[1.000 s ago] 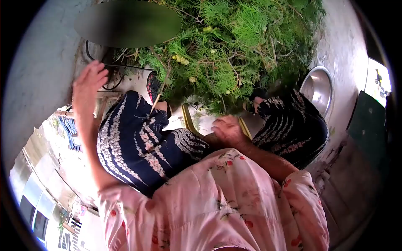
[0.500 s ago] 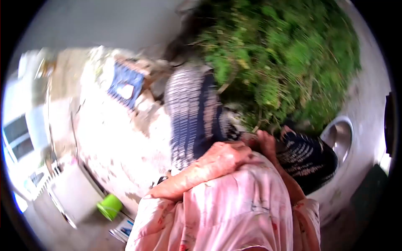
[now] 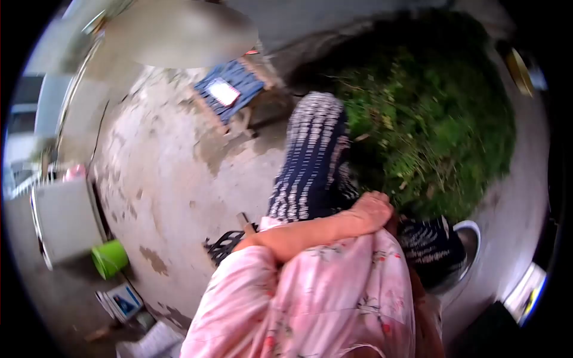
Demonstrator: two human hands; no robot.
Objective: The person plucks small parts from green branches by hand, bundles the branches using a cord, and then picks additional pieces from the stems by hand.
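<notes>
My left hand (image 3: pixel 375 210) is in front of my lap, its fingers curled in beside the pink floral shirt (image 3: pixel 322 286). What it grips, if anything, is hidden. My right hand is almost wholly covered by the left hand and the shirt, so its fingers do not show. Just beyond the hands lies a large heap of green leafy plants (image 3: pixel 430 131), with stems mixed in. My knees, in dark patterned trousers (image 3: pixel 310 161), are on either side of the hands. A metal basin (image 3: pixel 471 238) is partly visible beside my right knee.
A low stool with a blue woven seat (image 3: pixel 218 80) bears a white flat item (image 3: pixel 224 92). At left are a white box-like cabinet (image 3: pixel 68 221), a green bucket (image 3: pixel 110 259) and a printed carton (image 3: pixel 124 301). A black openwork chair part (image 3: pixel 224 247) is near my left elbow.
My view has swung left, so the stool and heap appear shifted. My left hand has moved right, over my right hand, which showed beside it before and is now hidden.
</notes>
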